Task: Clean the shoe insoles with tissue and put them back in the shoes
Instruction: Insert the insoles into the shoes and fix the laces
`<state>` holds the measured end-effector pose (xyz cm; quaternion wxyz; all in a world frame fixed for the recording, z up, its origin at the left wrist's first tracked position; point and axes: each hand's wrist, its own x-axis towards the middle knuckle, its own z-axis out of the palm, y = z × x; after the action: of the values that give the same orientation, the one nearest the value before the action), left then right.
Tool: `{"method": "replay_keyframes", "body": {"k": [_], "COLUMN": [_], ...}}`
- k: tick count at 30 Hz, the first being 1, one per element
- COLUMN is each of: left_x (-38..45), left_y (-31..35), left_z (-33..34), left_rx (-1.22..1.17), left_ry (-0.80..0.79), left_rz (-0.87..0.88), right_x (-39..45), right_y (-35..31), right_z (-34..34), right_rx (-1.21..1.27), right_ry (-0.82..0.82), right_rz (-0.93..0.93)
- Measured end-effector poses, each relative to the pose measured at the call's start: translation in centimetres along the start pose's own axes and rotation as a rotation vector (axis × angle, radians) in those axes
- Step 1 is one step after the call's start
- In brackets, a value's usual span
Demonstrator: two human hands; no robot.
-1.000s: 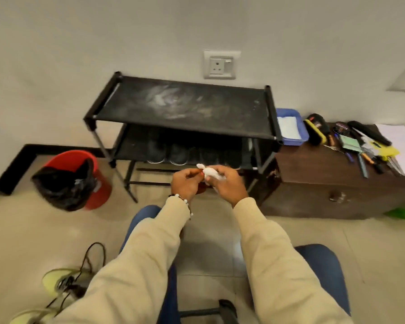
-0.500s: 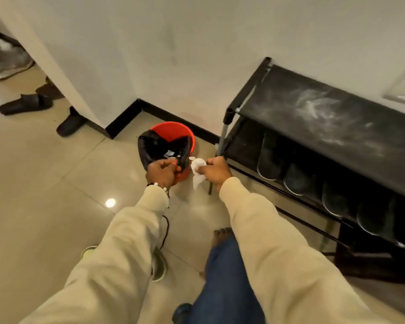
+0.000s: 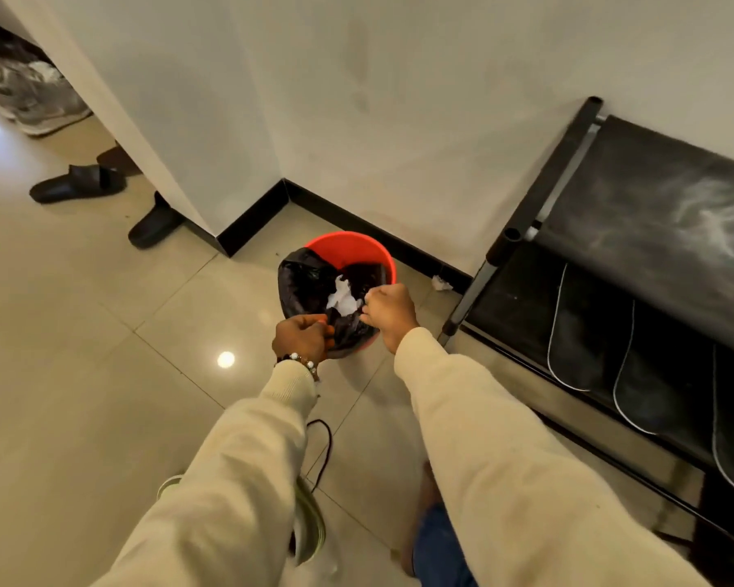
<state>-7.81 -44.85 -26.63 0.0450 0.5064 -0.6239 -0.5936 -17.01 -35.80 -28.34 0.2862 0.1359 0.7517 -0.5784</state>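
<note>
Binning step: tissue (image 3: 343, 299) over bin (image 3: 352, 247); right hand (image 3: 388, 311) fingers curled (grip unclear), left hand (image 3: 304, 338) pinching liner (image 3: 301, 281). Next: insoles (image 3: 577, 332) into shoes.

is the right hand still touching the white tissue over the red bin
Cannot tell. In the head view the right hand sits right beside the tissue over the red bin, and no contact or gap shows plainly.
</note>
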Motion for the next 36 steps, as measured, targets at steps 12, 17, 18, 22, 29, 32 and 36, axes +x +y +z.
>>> {"method": "replay_keyframes", "body": {"k": [12, 17, 18, 22, 29, 32, 36], "left_x": [-9.6, -18.0, -19.8, -28.2, -44.2, -51.0, -59.1], "left_y": [1.5, 2.1, 2.0, 0.9, -3.5, -6.4, -11.2], "left_z": [2.6, 5.3, 6.0, 9.5, 15.6, 17.7, 19.9], "left_rx": [-0.121, -0.098, -0.086, -0.008, 0.169, 0.214, 0.299], "left_ry": [-0.162, -0.310, -0.347, -0.532, -0.842, -0.954, -1.105], "left_rz": [0.000, 0.087, 0.111, 0.206, 0.386, 0.402, 0.417], "right_x": [-13.2, -20.7, -22.1, -28.6, -40.0, -45.2, -51.5], "right_y": [0.4, 1.7, 2.3, 5.2, 12.5, 16.1, 21.1], "right_z": [-8.3, -15.9, -17.7, -25.1, -37.2, -41.6, -46.4], "right_rx": [0.382, 0.508, 0.533, 0.608, 0.689, 0.709, 0.746], "right_ry": [0.147, 0.267, 0.294, 0.463, 0.710, 0.827, 0.989], "right_rz": [-0.076, -0.141, -0.150, -0.169, -0.197, -0.203, -0.193]}}
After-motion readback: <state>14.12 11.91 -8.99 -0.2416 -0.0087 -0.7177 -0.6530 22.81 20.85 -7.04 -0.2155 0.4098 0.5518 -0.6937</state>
